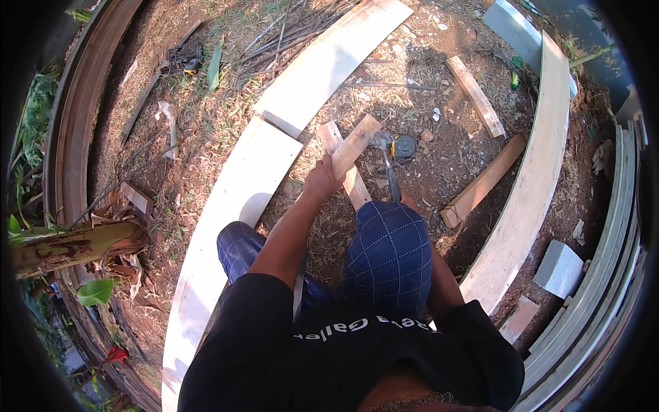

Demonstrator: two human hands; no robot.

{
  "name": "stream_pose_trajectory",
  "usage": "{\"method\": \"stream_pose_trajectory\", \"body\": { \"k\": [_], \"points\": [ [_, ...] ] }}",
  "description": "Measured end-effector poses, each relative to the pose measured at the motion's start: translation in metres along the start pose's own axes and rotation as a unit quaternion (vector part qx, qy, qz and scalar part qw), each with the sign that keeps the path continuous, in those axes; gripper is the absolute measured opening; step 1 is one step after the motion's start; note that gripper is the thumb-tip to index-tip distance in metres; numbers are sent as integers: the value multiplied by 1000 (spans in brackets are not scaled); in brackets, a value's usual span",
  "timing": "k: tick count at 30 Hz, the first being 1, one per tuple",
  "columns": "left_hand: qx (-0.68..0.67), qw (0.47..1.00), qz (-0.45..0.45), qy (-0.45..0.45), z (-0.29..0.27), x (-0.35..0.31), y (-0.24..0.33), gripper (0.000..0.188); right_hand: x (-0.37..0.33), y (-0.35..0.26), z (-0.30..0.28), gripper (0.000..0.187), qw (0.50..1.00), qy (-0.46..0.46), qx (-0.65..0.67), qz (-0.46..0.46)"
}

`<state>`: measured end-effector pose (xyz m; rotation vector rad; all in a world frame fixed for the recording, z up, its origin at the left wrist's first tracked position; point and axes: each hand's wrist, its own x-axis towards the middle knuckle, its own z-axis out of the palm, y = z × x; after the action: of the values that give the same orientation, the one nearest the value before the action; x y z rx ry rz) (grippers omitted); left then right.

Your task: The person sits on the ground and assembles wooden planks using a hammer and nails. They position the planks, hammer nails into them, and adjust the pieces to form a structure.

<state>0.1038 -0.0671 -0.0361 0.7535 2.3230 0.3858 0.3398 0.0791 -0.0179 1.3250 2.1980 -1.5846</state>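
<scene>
My left hand (322, 180) is closed around a short wooden block (357, 143), pressed at an angle across a narrow wooden strip (354, 187). The strip's near end disappears behind my raised knee in blue checked trousers. My right hand (409, 201), mostly hidden by that knee, grips the dark handle of a hammer (392, 180). The hammer's metal head is up beside the block's right end. Just right of the head, a black and yellow tape measure (403, 146) lies on the ground.
Long pale boards (237, 178) run along my left, and another long board (525, 226) curves past on the right. Loose timber pieces (484, 180) lie on the soil between them. Stacked planks (604, 275) and a grey block (559, 268) are far right. Sticks (288, 34) lie ahead.
</scene>
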Motion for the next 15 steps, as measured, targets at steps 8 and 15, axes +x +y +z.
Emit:
{"method": "stream_pose_trajectory", "body": {
  "k": [8,15],
  "points": [
    [-663,731,-13,-163,-23,-23,-23,65,-40,39,-12,47,997,44,60,1],
    [-689,723,-36,-3,-39,-34,4,97,-50,46,-3,45,997,32,71,-3]
  ]
}}
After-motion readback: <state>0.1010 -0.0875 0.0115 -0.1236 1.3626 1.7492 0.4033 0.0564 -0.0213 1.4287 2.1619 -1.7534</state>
